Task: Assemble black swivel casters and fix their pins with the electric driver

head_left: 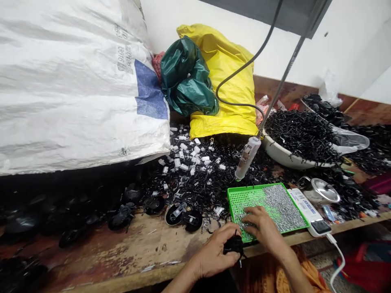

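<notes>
My left hand (215,251) is closed around a small black plastic part (233,245) at the table's front edge, just left of a green tray. Much of that part is hidden by my fingers. My right hand (265,228) reaches over the near left side of the perforated green tray (233,203). Its fingers are bent and somewhat apart, with the tips down among the small silver screws (288,209) spread there. Whether a screw sits between the fingertips is too small to tell. Above the tray hangs an electric screwdriver (248,158), its bit pointing down.
Loose black parts and white pieces (192,156) cover the table behind. Round black assemblies (192,220) lie left of the tray. A white power strip (308,211), a metal pot (322,190) and a heaped basin (284,152) stand right. Large white (76,89) and yellow sacks (226,61) rise behind.
</notes>
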Action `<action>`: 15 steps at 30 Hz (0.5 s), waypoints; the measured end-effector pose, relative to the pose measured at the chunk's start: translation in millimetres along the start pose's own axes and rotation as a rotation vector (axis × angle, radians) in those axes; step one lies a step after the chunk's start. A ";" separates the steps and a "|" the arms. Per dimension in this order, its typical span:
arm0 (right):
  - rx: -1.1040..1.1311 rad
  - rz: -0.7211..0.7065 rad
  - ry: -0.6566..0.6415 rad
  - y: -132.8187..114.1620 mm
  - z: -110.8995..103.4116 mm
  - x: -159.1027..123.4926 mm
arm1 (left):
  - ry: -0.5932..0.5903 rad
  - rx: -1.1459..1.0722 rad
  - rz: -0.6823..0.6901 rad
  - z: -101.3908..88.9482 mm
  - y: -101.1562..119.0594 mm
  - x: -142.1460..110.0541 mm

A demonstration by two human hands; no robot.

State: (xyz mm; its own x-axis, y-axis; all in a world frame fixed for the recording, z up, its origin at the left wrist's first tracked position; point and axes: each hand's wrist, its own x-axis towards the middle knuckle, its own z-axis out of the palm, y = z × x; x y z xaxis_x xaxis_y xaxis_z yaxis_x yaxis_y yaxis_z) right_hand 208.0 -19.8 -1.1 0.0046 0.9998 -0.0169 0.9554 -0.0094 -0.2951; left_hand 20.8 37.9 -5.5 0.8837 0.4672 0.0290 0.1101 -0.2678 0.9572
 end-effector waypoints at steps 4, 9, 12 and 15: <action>-0.165 0.237 0.154 66.4 -14.0 -8.4 | -0.034 -0.005 -0.015 -2.2 1.8 1.0; -0.302 0.375 0.267 76.9 -7.9 1.5 | -0.032 -0.029 -0.017 -3.2 2.3 2.1; -0.258 0.289 0.238 29.5 5.4 9.0 | -0.016 -0.026 -0.014 -2.3 1.5 2.2; -0.105 0.045 0.135 -11.6 10.1 9.7 | -0.009 -0.027 -0.003 -1.4 0.7 2.2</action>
State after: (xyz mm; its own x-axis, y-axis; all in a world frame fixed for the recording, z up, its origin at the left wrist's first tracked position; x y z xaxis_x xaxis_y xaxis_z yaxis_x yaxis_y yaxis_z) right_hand 194.0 -10.1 -7.6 0.0805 0.9915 0.1024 0.9789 -0.0593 -0.1956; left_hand 22.1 40.0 -4.3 0.8873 0.4605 0.0233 0.1011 -0.2436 0.9646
